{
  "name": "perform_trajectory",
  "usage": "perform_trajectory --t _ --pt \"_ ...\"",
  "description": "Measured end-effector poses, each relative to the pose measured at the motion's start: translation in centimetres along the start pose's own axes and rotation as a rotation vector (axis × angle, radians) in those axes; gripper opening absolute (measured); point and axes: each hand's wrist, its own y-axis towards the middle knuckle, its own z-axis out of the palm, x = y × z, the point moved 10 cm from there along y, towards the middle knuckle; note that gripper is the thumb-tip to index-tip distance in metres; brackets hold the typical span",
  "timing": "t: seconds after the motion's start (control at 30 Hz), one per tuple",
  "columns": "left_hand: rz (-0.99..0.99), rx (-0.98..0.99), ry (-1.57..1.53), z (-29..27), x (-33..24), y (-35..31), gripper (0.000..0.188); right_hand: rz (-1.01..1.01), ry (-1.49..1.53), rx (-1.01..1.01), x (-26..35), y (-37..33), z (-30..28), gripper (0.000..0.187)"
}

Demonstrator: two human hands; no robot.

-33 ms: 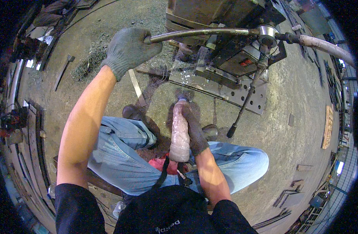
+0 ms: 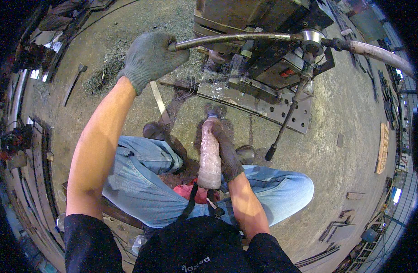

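From the concrete floor (image 2: 350,159) and the heavy dark machine (image 2: 250,16) down to the smallest scraps, we see no change against the picture just before. We take that as a steady stretch of the work, with both grips holding.

At the machine's foot lies a steel plate (image 2: 300,111) with a row of round holes; pale spots, wet or merely shiny, show near its left end. From the feed-handle hub (image 2: 313,42) three arms spread. Our left hand (image 2: 154,59), in a grey knitted glove, is closed around the end of the lever arm (image 2: 241,38) that reaches out to the left.

Next in size come the containers. Our right hand (image 2: 228,157), in a darker glove, is wrapped along the right side of a crumpled plastic bottle (image 2: 210,157). The bottle is between our knees, its bluish neck (image 2: 213,115) directed away from us toward the plate. Its wall looks cloudy and pinkish; we cannot tell what is inside or how full it is, nor whether anything is leaving the neck. Smaller again, a clear cup (image 2: 138,244) is low on the left, its contents too indistinct to make out.
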Motion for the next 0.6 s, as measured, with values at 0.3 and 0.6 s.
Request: perform_trajectory --t 0.3,0.6 --pt "0.055 -0.053 0.000 -0.1 -0.1 0.2 0.047 0.016 0.009 0.008 -0.3 -0.1 -0.1 0.036" --pt "0.032 -0.041 0.011 0.0 0.0 0.1 0.048 -0.020 0.025 0.012 -0.4 0.8 -0.8 0.041"
